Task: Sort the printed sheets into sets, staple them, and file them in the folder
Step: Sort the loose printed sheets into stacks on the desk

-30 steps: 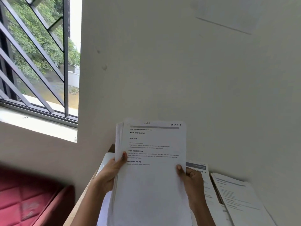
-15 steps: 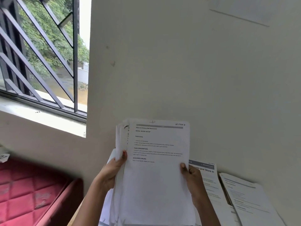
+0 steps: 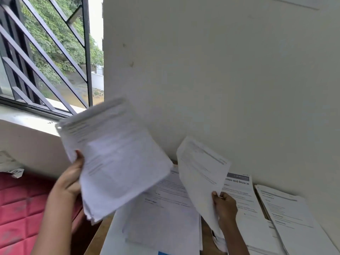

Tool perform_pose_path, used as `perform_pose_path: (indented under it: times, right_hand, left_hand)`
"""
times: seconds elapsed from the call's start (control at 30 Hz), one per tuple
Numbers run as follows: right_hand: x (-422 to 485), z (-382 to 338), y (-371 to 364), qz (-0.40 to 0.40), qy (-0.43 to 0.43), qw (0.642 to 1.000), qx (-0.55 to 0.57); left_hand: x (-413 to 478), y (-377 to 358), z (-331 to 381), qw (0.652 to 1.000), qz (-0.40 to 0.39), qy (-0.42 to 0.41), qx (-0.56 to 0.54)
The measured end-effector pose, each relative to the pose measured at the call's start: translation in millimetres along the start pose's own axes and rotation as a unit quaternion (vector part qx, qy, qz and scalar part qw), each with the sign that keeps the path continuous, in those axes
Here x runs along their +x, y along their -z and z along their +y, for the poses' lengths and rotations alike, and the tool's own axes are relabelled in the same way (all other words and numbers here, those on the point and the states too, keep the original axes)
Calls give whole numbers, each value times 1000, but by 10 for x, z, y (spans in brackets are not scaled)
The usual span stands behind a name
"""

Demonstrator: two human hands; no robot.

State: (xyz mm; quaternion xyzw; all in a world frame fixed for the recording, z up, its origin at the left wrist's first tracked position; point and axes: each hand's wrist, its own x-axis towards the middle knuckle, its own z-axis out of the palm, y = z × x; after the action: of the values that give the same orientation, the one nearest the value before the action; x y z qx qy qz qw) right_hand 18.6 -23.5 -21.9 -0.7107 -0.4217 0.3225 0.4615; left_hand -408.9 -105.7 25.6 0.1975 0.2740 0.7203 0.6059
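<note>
Table sheet (image 3: 245, 192): "sses and Store in"; scrap (image 3: 13, 169): "07".

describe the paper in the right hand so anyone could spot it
Find the wall right of the window, then the desk below. Above its flat piles, the right hand pinches a thin curling paper, slimmer than the left hand's thick stack.

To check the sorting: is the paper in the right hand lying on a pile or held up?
Held up: the right hand pinches the paper by its edge, tilted above the piles.
</note>
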Motion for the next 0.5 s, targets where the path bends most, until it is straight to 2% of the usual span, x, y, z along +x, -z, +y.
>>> perform_pose_path:
  times: [0.03, 0.07, 0.13, 0.2, 0.37, 0.5]
  right_hand:
    - [-28, 45, -40, -1, 6, 1000, -31]
    - [-73, 69, -85, -5, 15, 998, -58]
    - [-153, 106, -187, -7, 43, 995, -93]
    - [-220, 113, -280, -4, 65, 992, -111]
    - [-338, 92, -415, -13, 105, 984, -142]
    - [-388, 137, -431, -23, 101, 982, -157]
  left_hand:
    - [-40, 22, 81, 1000, 15, -11, 8]
    - [-31, 152, 112, 1000, -9, -3, 5]
    - [-22, 360, 238, 989, -142, 7, -30]
    - [-9, 373, 287, 979, -197, 19, -40]
    - [-67, 299, 221, 982, -181, 36, -37]
    - [-15, 121, 179, 977, -210, 32, -29]
